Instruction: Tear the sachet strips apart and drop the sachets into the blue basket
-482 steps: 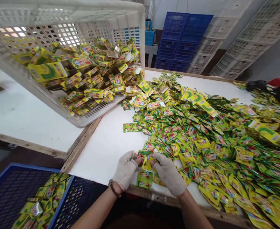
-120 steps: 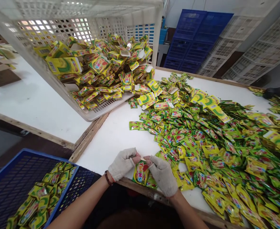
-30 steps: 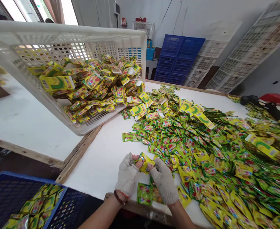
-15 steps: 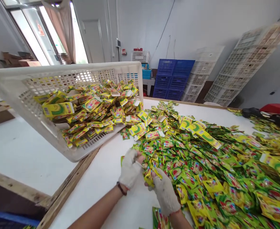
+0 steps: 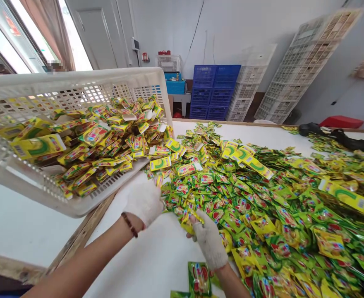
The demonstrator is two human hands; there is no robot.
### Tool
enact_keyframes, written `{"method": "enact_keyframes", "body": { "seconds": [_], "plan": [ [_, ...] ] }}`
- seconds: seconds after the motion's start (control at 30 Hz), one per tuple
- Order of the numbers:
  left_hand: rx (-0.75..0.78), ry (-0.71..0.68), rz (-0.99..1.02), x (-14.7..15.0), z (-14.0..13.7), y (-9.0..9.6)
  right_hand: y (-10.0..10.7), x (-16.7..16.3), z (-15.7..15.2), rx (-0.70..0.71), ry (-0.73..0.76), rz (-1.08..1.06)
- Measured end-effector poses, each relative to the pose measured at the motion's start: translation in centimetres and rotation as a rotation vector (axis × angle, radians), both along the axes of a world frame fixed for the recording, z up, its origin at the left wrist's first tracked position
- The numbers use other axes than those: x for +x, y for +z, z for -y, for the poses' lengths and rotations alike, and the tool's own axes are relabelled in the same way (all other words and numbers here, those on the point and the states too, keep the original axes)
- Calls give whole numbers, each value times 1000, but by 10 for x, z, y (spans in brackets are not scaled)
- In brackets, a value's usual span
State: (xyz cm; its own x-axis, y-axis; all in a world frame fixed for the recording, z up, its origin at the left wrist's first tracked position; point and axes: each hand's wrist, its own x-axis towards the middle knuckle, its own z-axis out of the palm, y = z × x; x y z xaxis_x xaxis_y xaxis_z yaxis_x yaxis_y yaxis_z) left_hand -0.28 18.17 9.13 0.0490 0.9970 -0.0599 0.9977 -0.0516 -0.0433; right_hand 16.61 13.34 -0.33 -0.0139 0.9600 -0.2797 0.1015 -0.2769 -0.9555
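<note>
We are pinching a yellow packet [image 5: 188, 227] in our right hand [image 5: 212, 244], just below the middle of the picture. We are holding our left hand [image 5: 143, 203] a bit higher and to the left, at the left edge of a big pile of packets [image 5: 240, 205]. The left hand is looking blurry and its fingertips are hiding, so we are not able to tell if it is gripping anything. We are wearing white gloves and, on the left wrist, a dark bracelet [image 5: 129, 225].

The pile is lying on a white counter [image 5: 129, 265] and filling the middle and lower right. Some yellow boxes [image 5: 259, 166] are resting on it. A green packet [image 5: 199, 278] is lying at the bottom middle, below our right hand.

At the left, we are seeing a white basket [image 5: 166, 99] tipping toward us, with lots of little boxes [image 5: 95, 134] sitting inside. Blue crates [image 5: 211, 93] are standing at the top middle, and white crates [image 5: 302, 70] are leaning at the upper right.
</note>
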Motion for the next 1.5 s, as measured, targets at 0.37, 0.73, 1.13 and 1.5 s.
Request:
{"method": "enact_keyframes", "body": {
  "seconds": [0.37,0.73,1.13,1.5],
  "plan": [
    [-51,-299,142,-35,77,-57,-12,4,1,-93,-92,-71],
    [55,-588,-45,-31,46,-73,-7,-4,21,128,-99,210],
    [33,-89,483,-21,109,-96,-7,-4,23,285,384,430],
    [-13,-244,432,-24,108,-92,-4,-11,37,126,326,495]
  ]
}}
